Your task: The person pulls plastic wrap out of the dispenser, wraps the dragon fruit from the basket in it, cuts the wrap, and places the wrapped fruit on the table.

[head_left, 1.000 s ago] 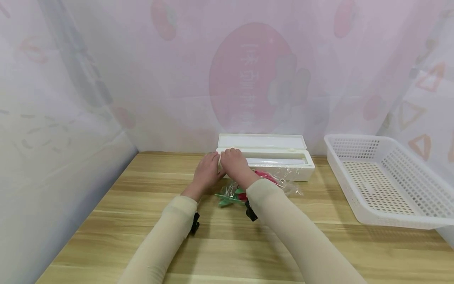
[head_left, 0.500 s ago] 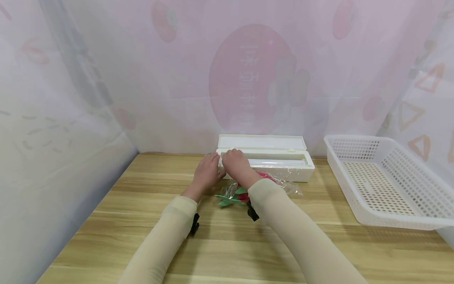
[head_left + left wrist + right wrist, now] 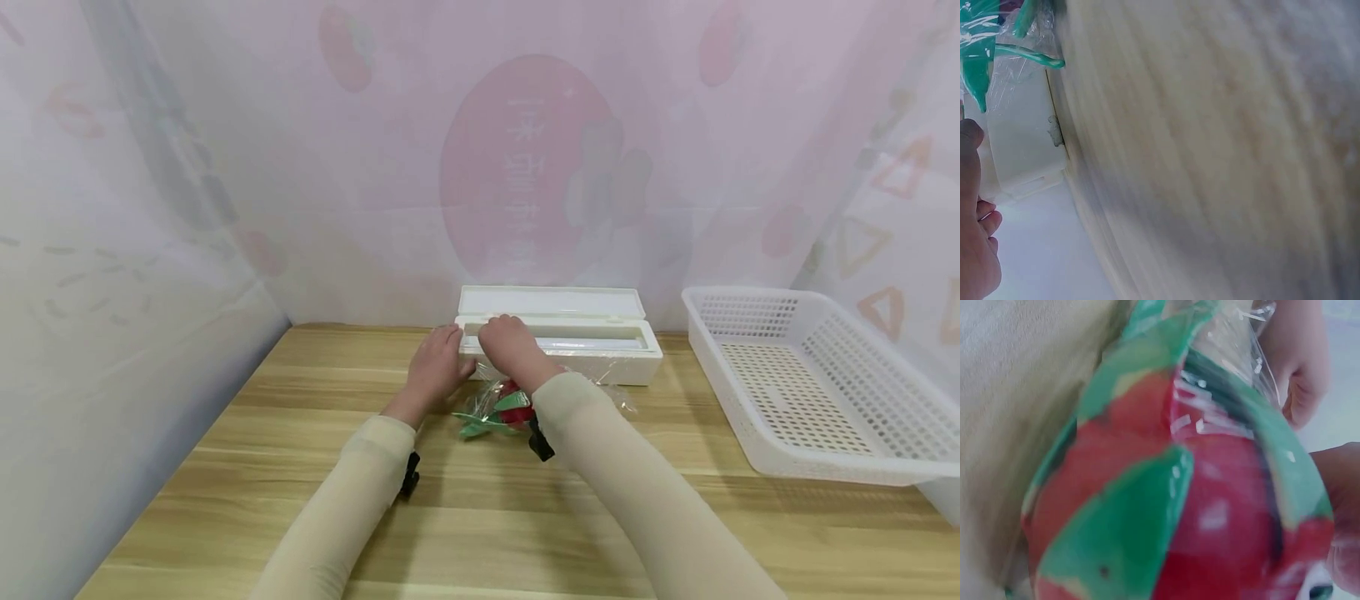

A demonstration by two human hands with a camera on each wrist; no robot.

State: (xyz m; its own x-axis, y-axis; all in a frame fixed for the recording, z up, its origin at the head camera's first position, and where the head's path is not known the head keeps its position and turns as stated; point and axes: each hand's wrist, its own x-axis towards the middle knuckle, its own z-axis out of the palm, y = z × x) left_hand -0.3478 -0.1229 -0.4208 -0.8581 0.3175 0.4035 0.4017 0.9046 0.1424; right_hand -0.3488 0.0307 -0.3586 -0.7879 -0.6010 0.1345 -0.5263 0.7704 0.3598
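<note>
Only mirrored, unreadable characters on the curtain [image 3: 525, 158].

The tabletop [image 3: 300, 500] at the bottom was matt, wood-grained laminate. The box [image 3: 600, 367] at centre and the perforated basket [image 3: 787, 450] at right were smooth white plastic. Glossy, crinkled clear film [image 3: 487, 400] covered the shiny red-and-green fruit [image 3: 1166, 506].
</note>
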